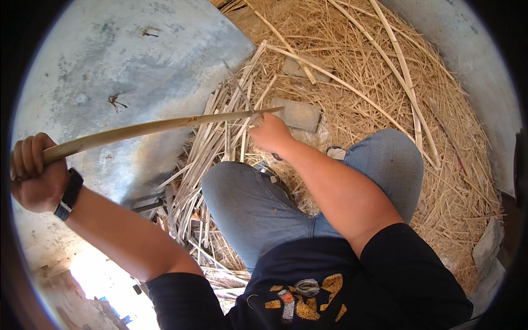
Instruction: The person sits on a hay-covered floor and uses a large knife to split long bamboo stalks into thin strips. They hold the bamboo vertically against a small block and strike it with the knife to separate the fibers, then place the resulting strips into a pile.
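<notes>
A long split bamboo strip [154,127] slants across the view, bowed slightly. Wrapped round its left end is my left hand [41,170], fingers closed, raised at the far left. My right hand [269,133] is closed near the strip's other end, in front of my knees. From that fist a thin, dark knife blade [239,87] points up and to the left, crossing the strip close to its tip. The handle is hidden inside the fingers. Pale, thin bamboo slivers [206,135] lie heaped just left of my right hand.
A blue-grey wall [132,60] rises at the left, with small twig-like stubs sticking out. Shavings [363,77] cover the floor, with long bamboo strips [404,71] on top. A flat brick [297,114] lies beyond my right hand. Another wall [462,55] curves along the right.
</notes>
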Motion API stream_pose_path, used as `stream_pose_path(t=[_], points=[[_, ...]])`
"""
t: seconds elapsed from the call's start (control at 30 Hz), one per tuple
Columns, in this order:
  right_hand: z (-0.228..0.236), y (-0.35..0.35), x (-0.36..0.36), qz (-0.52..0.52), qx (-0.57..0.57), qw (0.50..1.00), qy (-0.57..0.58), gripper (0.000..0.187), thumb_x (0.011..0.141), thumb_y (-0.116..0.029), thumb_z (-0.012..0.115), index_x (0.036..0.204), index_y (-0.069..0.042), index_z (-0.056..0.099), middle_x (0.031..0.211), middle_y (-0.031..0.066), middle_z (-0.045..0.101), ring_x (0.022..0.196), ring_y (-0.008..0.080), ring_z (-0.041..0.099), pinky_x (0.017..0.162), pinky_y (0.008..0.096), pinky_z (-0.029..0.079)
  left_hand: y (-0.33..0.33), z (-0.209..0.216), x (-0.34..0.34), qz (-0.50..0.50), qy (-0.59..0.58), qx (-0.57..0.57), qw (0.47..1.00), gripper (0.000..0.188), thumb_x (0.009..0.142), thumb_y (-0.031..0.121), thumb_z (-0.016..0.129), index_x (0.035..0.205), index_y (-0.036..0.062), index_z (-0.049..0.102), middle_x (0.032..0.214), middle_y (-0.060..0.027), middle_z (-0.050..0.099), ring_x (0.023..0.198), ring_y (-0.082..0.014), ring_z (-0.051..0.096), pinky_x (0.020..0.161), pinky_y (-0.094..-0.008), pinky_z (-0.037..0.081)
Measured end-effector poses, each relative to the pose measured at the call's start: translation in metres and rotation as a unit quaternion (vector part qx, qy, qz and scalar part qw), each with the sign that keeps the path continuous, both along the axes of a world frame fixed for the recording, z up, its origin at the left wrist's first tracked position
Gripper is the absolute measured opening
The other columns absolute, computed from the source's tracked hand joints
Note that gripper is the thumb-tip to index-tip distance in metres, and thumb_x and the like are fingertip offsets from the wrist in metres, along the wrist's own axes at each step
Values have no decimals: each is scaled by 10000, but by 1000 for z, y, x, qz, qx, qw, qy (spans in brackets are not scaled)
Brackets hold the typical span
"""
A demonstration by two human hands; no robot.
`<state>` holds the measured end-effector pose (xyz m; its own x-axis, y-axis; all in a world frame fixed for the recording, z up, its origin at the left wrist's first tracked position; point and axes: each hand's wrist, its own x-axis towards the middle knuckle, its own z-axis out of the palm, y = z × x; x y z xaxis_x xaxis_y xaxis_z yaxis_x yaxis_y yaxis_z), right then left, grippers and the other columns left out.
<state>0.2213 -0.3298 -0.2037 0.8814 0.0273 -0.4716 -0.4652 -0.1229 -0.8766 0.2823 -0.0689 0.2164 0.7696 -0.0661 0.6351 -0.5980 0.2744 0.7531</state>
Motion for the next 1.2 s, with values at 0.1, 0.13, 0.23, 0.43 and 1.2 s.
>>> stream_pose_path(t=[0.1, 0.13, 0.23, 0.43, 1.2], points=[[2, 0, 1, -8, 16, 1000, 15, 452, 819, -236, 685, 1150, 60, 596, 948, 212, 685, 860, 304, 692, 747, 413, 541, 15, -7, 10, -62, 55, 4, 997, 261, 806, 163, 538, 564, 176, 441, 520, 51, 362, 432, -92, 322, 473, -247, 286], [13, -2, 1, 2, 14, 1000, 8, 452, 816, -240, 691, 1137, 64, 596, 930, 201, 682, 850, 293, 690, 741, 410, 541, 17, -8, 13, -82, 60, 3, 995, 263, 803, 163, 536, 560, 179, 438, 521, 54, 365, 435, -93, 326, 475, -248, 289], [67, -12, -3, 61, 54, 993, -82, 376, 817, -195, 678, 1077, 65, 599, 854, 159, 654, 803, 260, 666, 720, 388, 536, 15, -11, 19, -136, 70, 6, 988, 281, 795, 154, 538, 529, 191, 456, 499, 66, 387, 418, -83, 341, 460, -232, 305], [21, -1, -9, 153, 347, 924, 47, 198, 823, -107, 634, 988, -19, 568, 657, 14, 515, 494, 104, 491, 445, 280, 421, 4, -12, 30, -350, 90, 19, 932, 318, 780, 124, 600, 476, 212, 561, 408, 108, 395, 332, -27, 323, 367, -162, 305], [42, -12, -6, 226, 321, 920, 10, 182, 844, -131, 665, 929, -54, 524, 634, -4, 511, 480, 80, 480, 439, 262, 427, 26, -8, 40, -270, 71, 24, 960, 316, 733, 165, 569, 436, 245, 494, 407, 115, 388, 320, -28, 332, 357, -161, 301]])
